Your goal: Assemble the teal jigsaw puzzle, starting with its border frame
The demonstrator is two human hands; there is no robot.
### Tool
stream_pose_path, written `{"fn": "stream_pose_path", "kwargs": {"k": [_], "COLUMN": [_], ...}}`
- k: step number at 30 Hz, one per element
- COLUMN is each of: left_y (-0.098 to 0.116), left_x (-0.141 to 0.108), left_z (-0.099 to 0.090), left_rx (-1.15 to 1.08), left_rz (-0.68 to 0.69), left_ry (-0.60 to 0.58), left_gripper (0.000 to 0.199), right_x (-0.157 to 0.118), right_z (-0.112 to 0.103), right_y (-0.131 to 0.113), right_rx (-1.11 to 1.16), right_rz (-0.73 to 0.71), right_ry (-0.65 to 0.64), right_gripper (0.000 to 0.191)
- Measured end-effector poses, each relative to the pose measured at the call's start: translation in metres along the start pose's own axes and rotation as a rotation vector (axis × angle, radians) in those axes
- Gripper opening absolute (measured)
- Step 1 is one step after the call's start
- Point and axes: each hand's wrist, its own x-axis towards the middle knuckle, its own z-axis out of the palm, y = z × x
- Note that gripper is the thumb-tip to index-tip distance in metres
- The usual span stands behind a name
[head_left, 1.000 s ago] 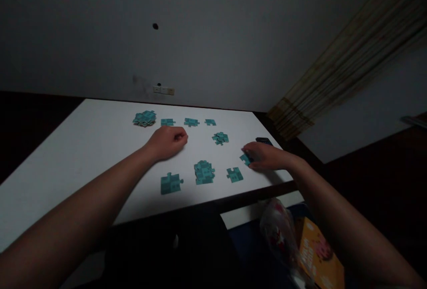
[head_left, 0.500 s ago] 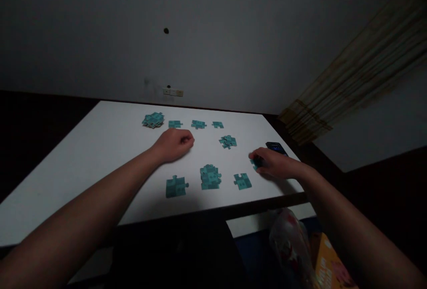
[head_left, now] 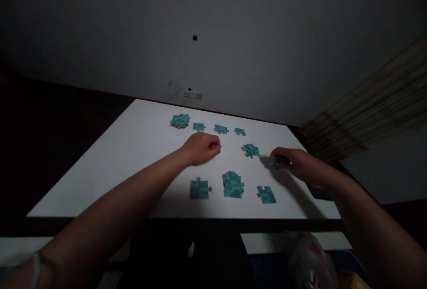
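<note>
My right hand (head_left: 298, 166) pinches a small teal jigsaw piece (head_left: 275, 162) in its fingertips, just right of a small cluster of teal pieces (head_left: 250, 150). My left hand (head_left: 202, 148) rests as a loose fist on the white table (head_left: 133, 160), touching no piece. Beyond it lie a teal stack (head_left: 180, 120) and several single pieces, including one (head_left: 220, 129). Nearer me are a joined group (head_left: 232, 184), a piece (head_left: 200, 189) and another piece (head_left: 266, 194).
A dark phone (head_left: 318, 193) lies at the table's right edge, mostly hidden by my right forearm. Below the near edge are a plastic bag (head_left: 310, 264) and an orange box (head_left: 350, 281). A striped curtain (head_left: 367, 124) hangs at right; a wall (head_left: 213, 22) backs the table.
The whole scene has slid right in view as the camera turned. My right hand has raised its teal piece slightly off the table. My left fist stays in the same place on the table.
</note>
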Motion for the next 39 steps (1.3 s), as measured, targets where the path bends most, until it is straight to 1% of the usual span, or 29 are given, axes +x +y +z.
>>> {"fn": "stream_pose_path", "kwargs": {"k": [1,3,5,6,7,8,10,12,14,16,18,20,21,23,26,28,30,32,33,35,39], "left_y": [-0.002,-0.012,-0.028,-0.038,-0.048,-0.058,-0.075,-0.085,-0.090,-0.090,-0.088,-0.085,-0.083,-0.079,-0.071,-0.063,-0.055,-0.049,-0.048,-0.050,-0.069], "left_x": [0.002,0.006,0.009,0.010,0.010,0.010,0.008,0.007,0.006,0.006,0.006,0.006,0.006,0.005,0.005,0.006,0.007,0.009,0.009,0.009,0.003], "left_z": [-0.002,-0.008,-0.018,-0.023,-0.028,-0.031,-0.036,-0.036,-0.034,-0.031,-0.029,-0.029,-0.029,-0.030,-0.031,-0.032,-0.033,-0.036,-0.038,-0.044,-0.059], "left_rx": [0.018,0.050,0.072,0.081,0.089,0.090,0.064,0.029,0.040,0.107,0.182,0.237,0.257,0.292,0.375,0.460,0.540,0.586,0.588,0.550,0.364], "left_rz": [-0.018,-0.086,-0.194,-0.256,-0.320,-0.390,-0.552,-0.684,-0.734,-0.716,-0.680,-0.641,-0.626,-0.613,-0.571,-0.518,-0.484,-0.485,-0.498,-0.540,-0.621], "left_ry": [0.050,0.230,0.449,0.530,0.582,0.604,0.597,0.553,0.487,0.403,0.325,0.277,0.261,0.236,0.176,0.102,0.020,-0.026,-0.026,0.027,0.251], "left_gripper": [0.020,0.022,0.034,0.043,0.053,0.063,0.084,0.101,0.107,0.098,0.080,0.063,0.059,0.057,0.070,0.077,0.072,0.064,0.060,0.056,0.053], "right_x": [0.015,0.052,0.097,0.120,0.141,0.161,0.193,0.213,0.224,0.227,0.224,0.215,0.208,0.189,0.157,0.141,0.131,0.128,0.128,0.128,0.127], "right_z": [-0.002,-0.001,0.009,0.016,0.023,0.030,0.044,0.055,0.062,0.066,0.067,0.065,0.063,0.058,0.053,0.054,0.061,0.070,0.075,0.081,0.083], "right_y": [-0.008,-0.025,-0.041,-0.049,-0.056,-0.062,-0.070,-0.074,-0.075,-0.074,-0.073,-0.074,-0.075,-0.077,-0.080,-0.080,-0.078,-0.074,-0.072,-0.070,-0.068], "right_rx": [0.045,0.173,0.339,0.397,0.442,0.467,0.477,0.429,0.325,0.192,0.074,0.014,0.011,0.054,0.163,0.234,0.283,0.291,0.280,0.250,0.208], "right_rz": [-0.053,-0.154,-0.168,-0.156,-0.140,-0.123,-0.105,-0.110,-0.129,-0.170,-0.232,-0.288,-0.307,-0.333,-0.371,-0.386,-0.386,-0.381,-0.384,-0.396,-0.396], "right_ry": [0.063,0.174,0.251,0.270,0.289,0.294,0.278,0.260,0.255,0.271,0.316,0.364,0.376,0.374,0.332,0.320,0.337,0.371,0.381,0.386,0.398], "right_gripper": [0.024,0.032,0.039,0.041,0.040,0.037,0.031,0.026,0.021,0.015,0.011,0.012,0.014,0.018,0.021,0.022,0.020,0.016,0.015,0.014,0.015]}}
